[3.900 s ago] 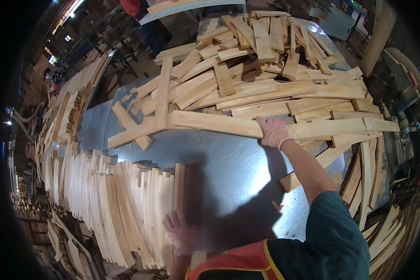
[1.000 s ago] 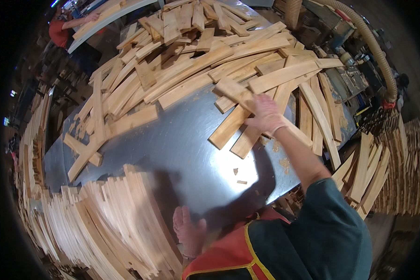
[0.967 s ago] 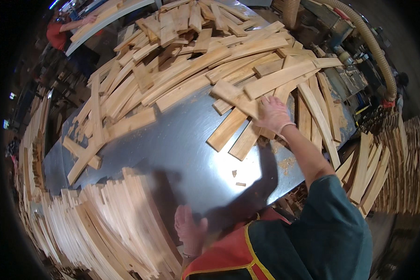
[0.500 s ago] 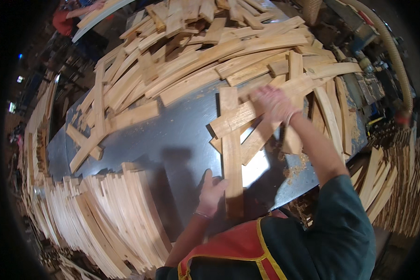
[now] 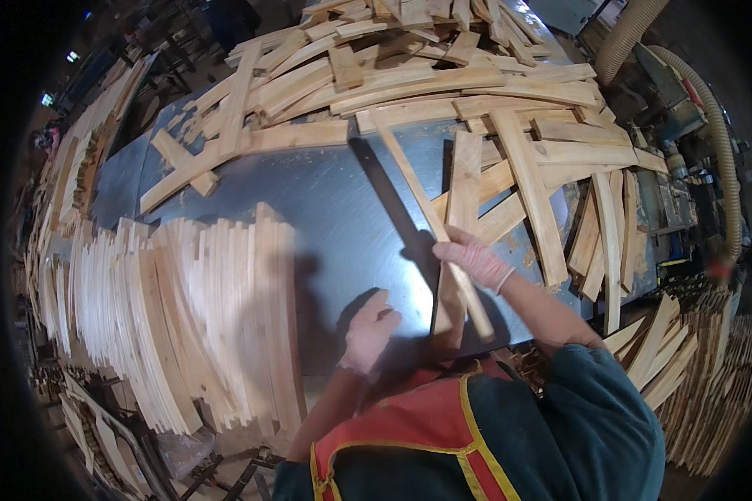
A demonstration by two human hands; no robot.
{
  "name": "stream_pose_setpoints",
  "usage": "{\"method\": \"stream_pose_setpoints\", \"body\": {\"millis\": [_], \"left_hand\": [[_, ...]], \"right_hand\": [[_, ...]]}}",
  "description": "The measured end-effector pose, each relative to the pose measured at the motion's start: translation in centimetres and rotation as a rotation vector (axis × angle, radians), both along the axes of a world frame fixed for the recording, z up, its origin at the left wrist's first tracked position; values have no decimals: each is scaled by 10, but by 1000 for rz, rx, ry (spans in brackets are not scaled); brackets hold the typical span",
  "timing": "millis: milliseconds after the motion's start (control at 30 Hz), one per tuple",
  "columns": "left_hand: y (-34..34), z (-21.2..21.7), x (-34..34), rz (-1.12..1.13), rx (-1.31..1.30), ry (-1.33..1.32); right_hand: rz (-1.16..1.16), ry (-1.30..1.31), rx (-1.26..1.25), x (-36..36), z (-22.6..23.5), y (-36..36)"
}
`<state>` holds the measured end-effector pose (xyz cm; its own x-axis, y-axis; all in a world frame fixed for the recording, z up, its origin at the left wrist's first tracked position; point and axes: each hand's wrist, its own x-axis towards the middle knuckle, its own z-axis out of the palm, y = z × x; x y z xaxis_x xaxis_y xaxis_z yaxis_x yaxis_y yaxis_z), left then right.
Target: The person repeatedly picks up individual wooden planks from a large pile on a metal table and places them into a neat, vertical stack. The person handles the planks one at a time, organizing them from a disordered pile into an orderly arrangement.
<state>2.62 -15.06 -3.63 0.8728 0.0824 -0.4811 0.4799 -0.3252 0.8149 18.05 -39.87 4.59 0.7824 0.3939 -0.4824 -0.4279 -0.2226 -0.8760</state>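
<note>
So in the head view, the right hand (image 5: 474, 257) is now gripping one long, slim, pale wooden board (image 5: 414, 182) edge-up over the grey metal counter (image 5: 317, 188), away from the jumbled tan planks (image 5: 468, 79) it was working over a moment ago, so one's singled out. The left hand (image 5: 372, 334) is hovering empty. Counting: two hands, one held board, one packed row of pale upright strips (image 5: 175, 309) near left; individual pieces are overlapping too much.

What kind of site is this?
Probably a woodworking shop or small timber plant. A heap of loose boards covers much of a shiny, metal-looking table, a row of narrow boards is packed side by side, and a ribbed hose, perhaps for dust extraction, hangs at right.
</note>
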Motion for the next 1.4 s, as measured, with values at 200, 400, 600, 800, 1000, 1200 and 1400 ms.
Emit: {"method": "stream_pose_setpoints", "body": {"millis": [200,400,600,800,1000,1200,1400], "left_hand": [[89,52,-78,26,710,-433],[131,48,-113,-101,1049,-299],[131,24,-123,-121,1181,-314],[45,32,-66,-305,825,-520],[-4,46,-15,-383,835,-187],[33,3,-7,-201,738,-257],[67,54,-11,289,-1316,340]], "right_hand": [[501,-61,-417,-86,-29,148],[621,-287,-31,-134,-77,236],[-372,-904,-658,-58,-56,69],[-205,-229,-737,-67,-52,16],[-187,-299,-188,-24,-42,20],[-169,-712,-1284,81,-55,-109],[-432,-104,-160,33,-55,-59]]}}
